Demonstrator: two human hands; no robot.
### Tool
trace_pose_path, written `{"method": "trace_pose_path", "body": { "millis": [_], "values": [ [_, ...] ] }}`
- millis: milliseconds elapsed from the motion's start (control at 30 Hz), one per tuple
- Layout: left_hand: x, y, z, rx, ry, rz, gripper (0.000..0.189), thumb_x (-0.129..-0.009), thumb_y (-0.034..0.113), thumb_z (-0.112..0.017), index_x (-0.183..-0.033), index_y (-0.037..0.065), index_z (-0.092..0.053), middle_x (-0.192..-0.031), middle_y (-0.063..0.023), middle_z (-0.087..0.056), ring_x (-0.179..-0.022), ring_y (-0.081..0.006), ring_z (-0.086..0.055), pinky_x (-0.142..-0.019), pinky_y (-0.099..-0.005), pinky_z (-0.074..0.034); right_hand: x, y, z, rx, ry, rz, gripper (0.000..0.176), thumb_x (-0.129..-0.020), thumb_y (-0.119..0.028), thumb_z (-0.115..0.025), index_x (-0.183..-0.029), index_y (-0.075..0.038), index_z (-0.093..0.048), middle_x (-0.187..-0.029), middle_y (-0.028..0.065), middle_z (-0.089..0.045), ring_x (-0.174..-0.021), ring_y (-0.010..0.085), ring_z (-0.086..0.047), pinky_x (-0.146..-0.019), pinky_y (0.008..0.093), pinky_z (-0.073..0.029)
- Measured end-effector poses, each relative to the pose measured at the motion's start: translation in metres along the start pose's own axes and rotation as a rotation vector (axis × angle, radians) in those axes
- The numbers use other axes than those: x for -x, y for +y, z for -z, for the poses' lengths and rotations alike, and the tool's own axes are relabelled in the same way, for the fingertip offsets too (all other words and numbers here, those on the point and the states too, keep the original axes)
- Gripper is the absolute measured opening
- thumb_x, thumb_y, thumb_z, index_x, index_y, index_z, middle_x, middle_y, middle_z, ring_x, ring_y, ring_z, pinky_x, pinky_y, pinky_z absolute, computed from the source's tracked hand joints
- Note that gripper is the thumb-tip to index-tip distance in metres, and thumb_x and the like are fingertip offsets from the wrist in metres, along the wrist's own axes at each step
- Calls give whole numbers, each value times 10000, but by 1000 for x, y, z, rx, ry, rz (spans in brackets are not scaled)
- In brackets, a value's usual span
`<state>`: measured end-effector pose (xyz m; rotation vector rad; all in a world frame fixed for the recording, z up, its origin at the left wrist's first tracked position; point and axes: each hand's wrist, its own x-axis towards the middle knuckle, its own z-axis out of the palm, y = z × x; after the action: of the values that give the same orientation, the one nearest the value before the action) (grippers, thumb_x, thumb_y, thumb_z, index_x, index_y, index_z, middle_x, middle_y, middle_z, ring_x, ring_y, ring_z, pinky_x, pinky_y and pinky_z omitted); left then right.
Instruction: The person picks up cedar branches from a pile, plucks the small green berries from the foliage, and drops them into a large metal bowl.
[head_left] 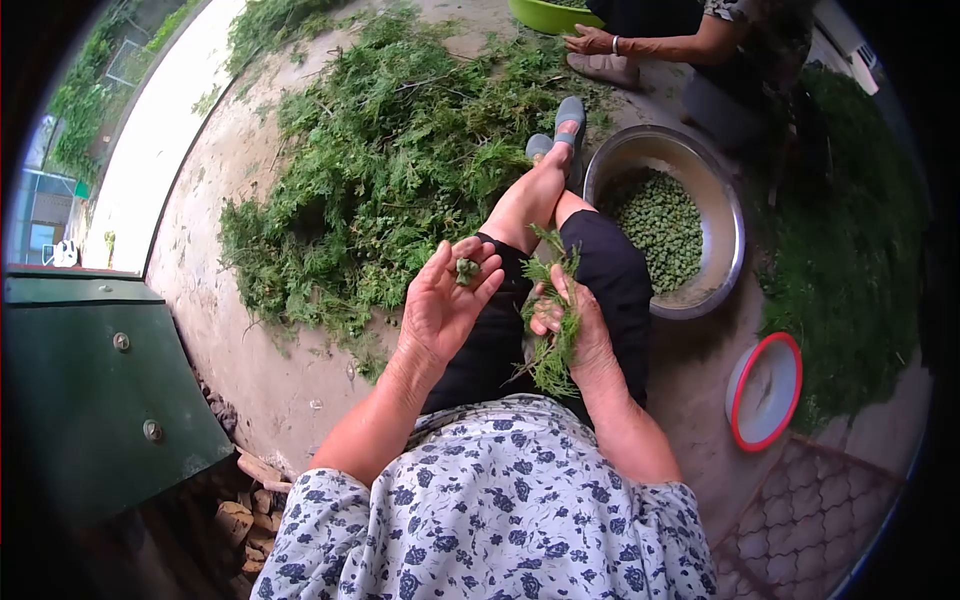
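My left hand (450, 300) is turned palm up over my lap, its fingers cupped around a few small green seed cones (466, 271). In my right hand (582, 325) is a leafy evergreen sprig (556, 362), gripped between thumb and fingers, with fronds sticking out above and below the grip. Beyond my right knee stands a wide metal basin (722, 262), partly filled with similar green cones (660, 230). A large heap of cut evergreen branches (370, 170) covers the ground ahead and to the left of my legs.
Another person's hand (592, 40) is beside a green basin (552, 14) at the top. On the right lie a white bowl with a red rim (765, 392) and more greenery (850, 240). A green metal panel (100, 390) and chopped wood (250, 520) are at left.
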<state>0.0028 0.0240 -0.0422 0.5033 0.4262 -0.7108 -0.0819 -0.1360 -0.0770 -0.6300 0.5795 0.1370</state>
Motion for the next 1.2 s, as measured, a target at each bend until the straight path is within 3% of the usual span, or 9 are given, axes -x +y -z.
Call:
{"method": "trace_pose_path", "body": {
  "millis": [233,267,300,400,567,600,767,833,1200],
  "values": [
    [-38,-42,-89,-373,-325,-18,485,-907,471,-447,-1199,84,-427,-1059,-52,-489,-1016,-174,-487,-905,-294,-391,-12,18,9,329,116,74,460,-887,-506,-471,-947,-54,-537,-587,-22,-440,-477,67,-443,-446,217,-389],
    [-60,-50,-90,-435,-407,28,600,-909,507,-390,-1282,40,-340,-1242,-104,-365,-1167,-229,-360,-995,-352,-290,-38,49,55,526,-130,405,425,-919,-431,-446,-1065,-40,-524,-772,21,-555,-678,99,-555,-618,230,-455],
    [-78,-56,-89,-496,-489,72,717,-910,543,-332,-1366,-5,-253,-1425,-157,-240,-1319,-284,-232,-1085,-411,-190,-31,42,46,526,-123,412,425,-919,-431,-446,-1065,-40,-524,-772,21,-555,-678,99,-555,-618,230,-455],
    [-82,-63,-106,-532,-565,65,729,-907,563,-294,-1369,1,-252,-1433,-147,-240,-1333,-278,-206,-1081,-426,-172,-12,21,10,58,-88,290,432,-932,-292,-454,-1265,-18,-426,-1243,75,-479,-1164,153,-433,-986,296,-327],
    [-35,-42,-113,-590,-485,-152,691,-898,539,-388,-1314,-12,-349,-1298,-140,-449,-1208,-244,-411,-1018,-379,-288,0,-8,12,21,-35,137,415,-940,-268,-450,-1257,-1,-415,-1148,91,-542,-1038,163,-533,-889,306,-436],
    [-33,-32,-104,-581,-449,-186,655,-917,531,-305,-1280,-9,-382,-1296,-179,-435,-1214,-282,-403,-1039,-427,-277,4,-17,6,-85,-85,189,421,-941,-275,-446,-1261,-3,-417,-1139,90,-549,-1010,170,-551,-860,319,-457],
    [-20,10,-49,-542,-243,-396,596,-903,450,-466,-1234,-44,-421,-1193,-174,-519,-1099,-237,-507,-971,-370,-372,-6,-39,2,-314,-63,296,398,-949,-293,-406,-1252,-38,-451,-1160,88,-555,-1002,215,-563,-811,381,-495],
    [-12,12,-35,-747,-91,-392,512,-910,394,-490,-1212,-18,-460,-1143,-157,-557,-1043,-227,-543,-943,-361,-402,-11,-44,2,-370,-58,325,396,-955,-305,-386,-1223,-26,-468,-1132,108,-573,-973,233,-582,-802,392,-500],
    [15,-21,-8,-872,-221,47,459,-889,327,-552,-1182,-21,-495,-1010,-131,-630,-869,-205,-631,-756,-301,-513,-21,-46,12,-678,-306,294,360,-967,-248,-324,-1045,67,-479,-886,186,-564,-827,299,-588,-876,460,-468]
  ]
}}
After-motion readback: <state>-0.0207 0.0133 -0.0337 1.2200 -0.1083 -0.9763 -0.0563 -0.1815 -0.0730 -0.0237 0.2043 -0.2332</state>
